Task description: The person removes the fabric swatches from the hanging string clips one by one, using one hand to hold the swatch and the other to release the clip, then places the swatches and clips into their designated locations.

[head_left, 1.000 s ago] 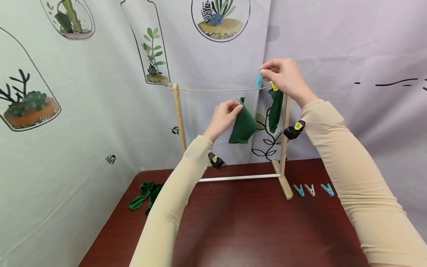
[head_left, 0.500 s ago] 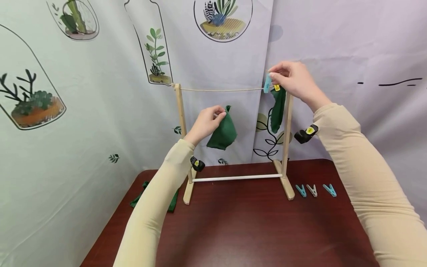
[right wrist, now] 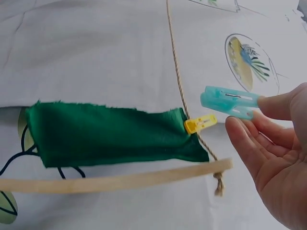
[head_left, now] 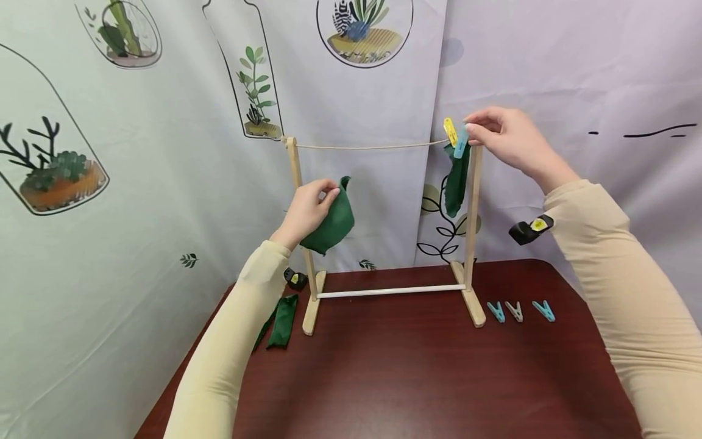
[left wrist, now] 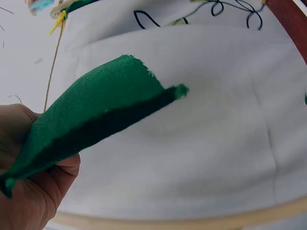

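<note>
Near the right end of a twine line [head_left: 362,148], the right hand [head_left: 507,134] pinches a light-blue clothespin [right wrist: 230,100] between thumb and fingers, just beside a yellow clothespin [right wrist: 200,124]; the right wrist view shows the blue one apart from the twine. The yellow one clips a hanging green cloth strip [head_left: 456,186] to the line, next to the right post [head_left: 473,225]. Farther left, the left hand [head_left: 304,212] grips a loose green cloth [head_left: 334,221] by its upper part, below the line and near the left post [head_left: 310,268]. A white rod [head_left: 389,291] joins the posts low down. On the dark red table [head_left: 417,372], three spare clothespins [head_left: 496,312] lie at right; at left, green strips [head_left: 283,323] lie partly behind the left sleeve [head_left: 214,366].
</note>
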The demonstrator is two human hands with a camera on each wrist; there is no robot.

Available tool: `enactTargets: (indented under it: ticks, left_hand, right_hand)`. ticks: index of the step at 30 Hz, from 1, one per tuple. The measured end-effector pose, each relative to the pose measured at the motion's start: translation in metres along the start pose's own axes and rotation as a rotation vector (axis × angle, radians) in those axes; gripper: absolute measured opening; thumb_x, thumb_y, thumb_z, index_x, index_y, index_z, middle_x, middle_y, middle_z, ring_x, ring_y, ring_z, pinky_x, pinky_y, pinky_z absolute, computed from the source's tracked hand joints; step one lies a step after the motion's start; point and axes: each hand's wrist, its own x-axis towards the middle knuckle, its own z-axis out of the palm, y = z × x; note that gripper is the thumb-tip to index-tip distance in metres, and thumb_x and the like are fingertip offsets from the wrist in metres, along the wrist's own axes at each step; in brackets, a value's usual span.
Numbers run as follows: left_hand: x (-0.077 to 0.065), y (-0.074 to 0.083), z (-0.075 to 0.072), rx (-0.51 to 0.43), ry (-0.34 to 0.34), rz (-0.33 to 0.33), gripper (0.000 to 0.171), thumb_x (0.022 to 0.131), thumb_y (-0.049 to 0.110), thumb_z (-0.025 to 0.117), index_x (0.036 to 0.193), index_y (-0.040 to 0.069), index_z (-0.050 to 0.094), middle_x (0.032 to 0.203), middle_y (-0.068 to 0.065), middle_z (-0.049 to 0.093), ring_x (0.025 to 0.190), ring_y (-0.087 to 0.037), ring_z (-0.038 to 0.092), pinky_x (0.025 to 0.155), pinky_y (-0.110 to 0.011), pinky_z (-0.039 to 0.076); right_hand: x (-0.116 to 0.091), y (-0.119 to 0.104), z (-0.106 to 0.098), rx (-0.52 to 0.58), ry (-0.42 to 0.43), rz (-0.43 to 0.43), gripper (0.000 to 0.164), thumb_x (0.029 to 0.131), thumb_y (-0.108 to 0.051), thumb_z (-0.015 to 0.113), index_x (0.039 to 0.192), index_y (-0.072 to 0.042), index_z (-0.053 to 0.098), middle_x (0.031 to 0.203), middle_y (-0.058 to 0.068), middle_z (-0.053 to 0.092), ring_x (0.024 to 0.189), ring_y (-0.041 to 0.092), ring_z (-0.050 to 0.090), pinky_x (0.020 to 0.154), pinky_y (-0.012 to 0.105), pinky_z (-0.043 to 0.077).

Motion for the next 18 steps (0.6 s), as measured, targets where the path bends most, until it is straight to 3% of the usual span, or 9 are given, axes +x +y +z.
enactTargets:
  ticks: [6, 12, 18]
  left_hand:
    - [-0.018, -0.018, -0.018, 0.032, 0.024, -0.047, 0.024, 0.105, 0.021, 0.058, 0.114, 0.002, 0.070, 0.110, -0.016, 0.070, 0.098, -0.030, 0.066, 0.085, -0.047, 0.053]
    - [-0.035, -0.035, -0.038, 0.072, 0.037, -0.091, 0.027, 0.105, 0.024, 0.057, 0.116, 0.002, 0.069, 0.112, -0.016, 0.069, 0.098, -0.032, 0.065, 0.084, -0.048, 0.051]
    - [-0.055, -0.051, -0.057, 0.123, 0.034, -0.119, 0.026, 0.105, 0.023, 0.058, 0.114, 0.002, 0.070, 0.111, -0.017, 0.069, 0.095, -0.033, 0.065, 0.083, -0.050, 0.050]
  right_hand:
    - [-0.010, 0.011, -0.006, -0.059, -0.014, 0.017, 0.051, 0.105, -0.034, 0.053, 0.140, 0.002, 0.054, 0.143, 0.024, 0.054, 0.085, -0.012, 0.061, 0.089, 0.019, 0.048]
    - [-0.023, 0.026, -0.013, -0.113, -0.034, 0.071, 0.056, 0.104, -0.044, 0.053, 0.143, -0.003, 0.054, 0.135, 0.023, 0.060, 0.084, -0.014, 0.059, 0.096, 0.040, 0.045]
    - [-0.040, 0.041, -0.024, -0.130, -0.021, 0.121, 0.060, 0.101, -0.049, 0.056, 0.143, -0.007, 0.054, 0.127, 0.008, 0.067, 0.087, -0.013, 0.058, 0.090, 0.031, 0.042]
